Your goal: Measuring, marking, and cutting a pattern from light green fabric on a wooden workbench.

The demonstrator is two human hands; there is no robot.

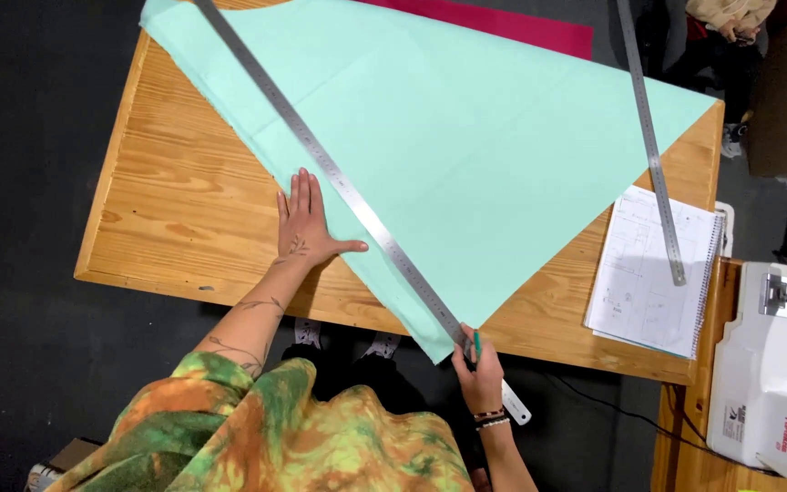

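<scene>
At the near edge of the bench point(184, 264), the right hand point(480, 375) is closed around a green pen point(476, 344), its tip set against the near end of a long steel ruler point(357, 202). That end juts past the bench edge, over the floor. The wrist is bent in close to the body, with bands around it.

The ruler runs diagonally from there toward the far left corner, lying on a sheet of mint cloth point(466, 155) close to its left edge. The cloth's pointed corner hangs just at the near edge, beside the pen.

The left hand point(305, 223) lies flat and spread, fingers together pointing away, the thumb reaching toward the ruler. Its palm rests on bare wood and the cloth's edge; the arm stretches out from a mottled sleeve.

The cloth looks thin, soft and light, likely to creep or wrinkle unless pressed flat, so it is best held by a flat palm. The ruler seems stiff and slick, and could slide on the fabric.

Farther right, a second ruler point(653, 146) crosses the cloth onto an open notebook point(639, 282). A white sewing machine point(767, 364) sits beyond the right edge.
</scene>
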